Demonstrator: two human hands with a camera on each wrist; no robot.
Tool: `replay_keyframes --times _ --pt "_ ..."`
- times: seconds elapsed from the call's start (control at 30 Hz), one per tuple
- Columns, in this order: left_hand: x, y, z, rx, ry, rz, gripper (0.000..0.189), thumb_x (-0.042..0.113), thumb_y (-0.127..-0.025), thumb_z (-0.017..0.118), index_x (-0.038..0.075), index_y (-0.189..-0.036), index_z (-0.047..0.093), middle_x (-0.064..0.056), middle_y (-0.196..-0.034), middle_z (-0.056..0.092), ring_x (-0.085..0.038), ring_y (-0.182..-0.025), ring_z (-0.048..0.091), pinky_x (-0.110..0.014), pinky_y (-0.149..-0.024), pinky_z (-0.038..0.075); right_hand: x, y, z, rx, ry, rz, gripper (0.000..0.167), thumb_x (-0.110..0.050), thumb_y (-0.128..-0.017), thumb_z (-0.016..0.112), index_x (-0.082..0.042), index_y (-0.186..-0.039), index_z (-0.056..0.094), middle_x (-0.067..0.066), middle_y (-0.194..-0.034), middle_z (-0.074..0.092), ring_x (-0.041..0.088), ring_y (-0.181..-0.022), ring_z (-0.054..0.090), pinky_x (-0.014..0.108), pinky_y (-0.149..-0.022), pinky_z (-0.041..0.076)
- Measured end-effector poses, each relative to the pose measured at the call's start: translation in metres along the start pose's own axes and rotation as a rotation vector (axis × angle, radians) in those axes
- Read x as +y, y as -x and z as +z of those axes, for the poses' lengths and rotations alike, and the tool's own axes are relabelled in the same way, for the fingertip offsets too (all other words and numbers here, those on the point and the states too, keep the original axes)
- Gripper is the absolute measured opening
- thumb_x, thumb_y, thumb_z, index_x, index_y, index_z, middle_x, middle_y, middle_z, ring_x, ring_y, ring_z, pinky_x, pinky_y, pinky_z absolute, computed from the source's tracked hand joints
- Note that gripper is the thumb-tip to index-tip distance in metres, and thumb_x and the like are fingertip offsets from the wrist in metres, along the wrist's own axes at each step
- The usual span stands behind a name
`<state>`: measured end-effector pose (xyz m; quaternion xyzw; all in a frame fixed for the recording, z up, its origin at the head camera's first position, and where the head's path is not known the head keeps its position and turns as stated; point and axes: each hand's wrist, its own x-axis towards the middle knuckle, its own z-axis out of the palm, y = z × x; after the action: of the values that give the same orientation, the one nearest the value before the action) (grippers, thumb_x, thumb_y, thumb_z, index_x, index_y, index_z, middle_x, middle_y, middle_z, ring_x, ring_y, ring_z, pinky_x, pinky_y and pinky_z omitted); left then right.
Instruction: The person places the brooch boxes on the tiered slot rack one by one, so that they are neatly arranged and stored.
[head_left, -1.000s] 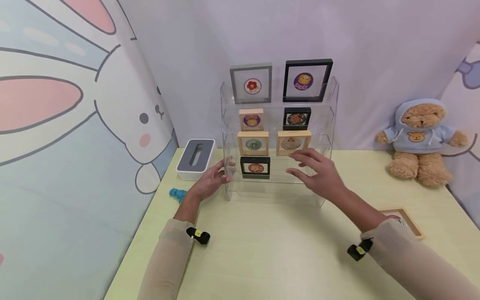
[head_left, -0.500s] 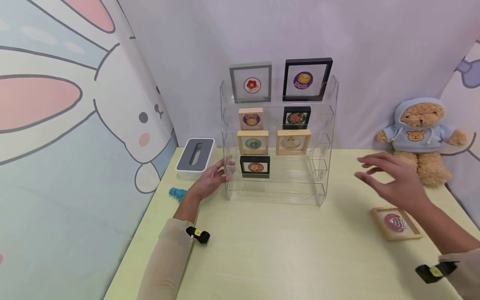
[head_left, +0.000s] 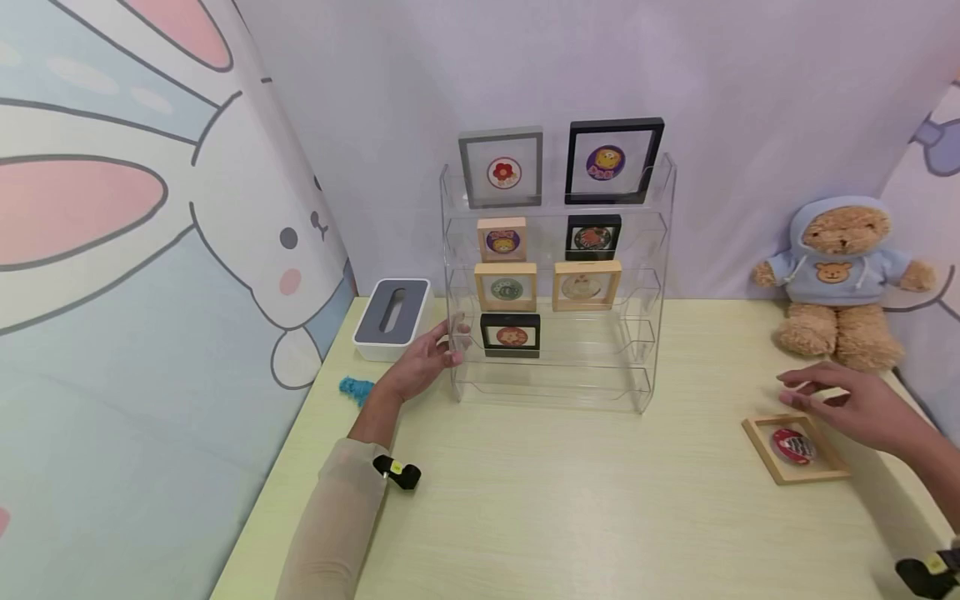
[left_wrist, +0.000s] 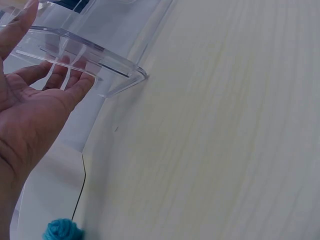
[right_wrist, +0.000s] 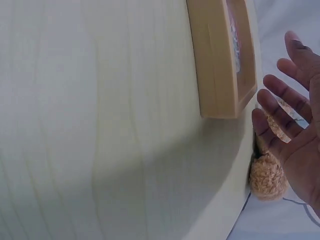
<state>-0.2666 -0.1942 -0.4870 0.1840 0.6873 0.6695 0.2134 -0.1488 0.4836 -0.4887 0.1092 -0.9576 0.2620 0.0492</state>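
A clear acrylic tiered display rack point(head_left: 555, 392) stands at the back of the table, bearing several small picture frames. My left hand point(head_left: 422, 362) grips its left side panel, thumb at the front edge; in the left wrist view the fingers point(left_wrist: 75, 85) show against the clear plastic. On the table at the right lies a wooden picture frame point(head_left: 813, 475) with a red badge inside. My right hand point(head_left: 862, 408) hovers just over its far right corner, fingers relaxed and parted, holding nothing. In the right wrist view the fingertips point(right_wrist: 260, 117) are beside the wooden frame's edge point(right_wrist: 217, 75).
A white box with a grey slotted lid point(head_left: 390, 321) stands left of the rack. Near my left wrist lies a blue woolly thing point(head_left: 356, 389). A teddy bear in a blue hoodie point(head_left: 836, 283) sits at the back right, behind my right hand. A wall rises behind the table.
My right hand has moved away from the rack, right and down to the wooden picture frame on the table. My left hand has stayed on the rack's side.
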Motion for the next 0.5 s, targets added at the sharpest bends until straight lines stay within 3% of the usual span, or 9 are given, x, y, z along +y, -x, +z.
replay_keyframes --times 0.07,0.23,0.5 --pt "-0.001 -0.001 -0.001 -0.006 0.005 0.005 0.081 0.016 -0.108 0.069 0.011 -0.176 0.024 -0.022 -0.177 0.034 -0.042 -0.166 0.031 -0.055 -0.131 0.031 0.007 0.004 0.001 -0.057 -0.003 0.023 0.028 -0.018 -0.103 0.081 -0.006 -0.127 0.079 -0.017 -0.1 0.071 -0.018 -0.086 0.057 0.024 -0.063 0.054" --pt "-0.002 -0.001 -0.002 -0.009 -0.002 0.014 0.084 0.021 -0.107 0.073 0.01 -0.175 0.024 -0.023 -0.176 0.034 -0.041 -0.165 0.032 -0.05 -0.13 0.034 0.017 0.012 0.002 -0.145 -0.063 0.005 0.02 -0.006 -0.106 0.073 -0.007 -0.124 0.08 -0.022 -0.101 0.068 -0.006 -0.082 0.059 0.026 -0.062 0.049" --pt "-0.002 -0.001 -0.001 -0.005 0.003 0.008 0.081 0.017 -0.108 0.071 0.009 -0.175 0.026 -0.024 -0.175 0.036 -0.041 -0.165 0.032 -0.06 -0.132 0.027 0.024 0.017 0.01 -0.125 -0.127 -0.059 0.021 -0.001 -0.1 0.078 -0.016 -0.112 0.086 -0.017 -0.106 0.067 -0.001 -0.089 0.056 0.025 -0.066 0.043"
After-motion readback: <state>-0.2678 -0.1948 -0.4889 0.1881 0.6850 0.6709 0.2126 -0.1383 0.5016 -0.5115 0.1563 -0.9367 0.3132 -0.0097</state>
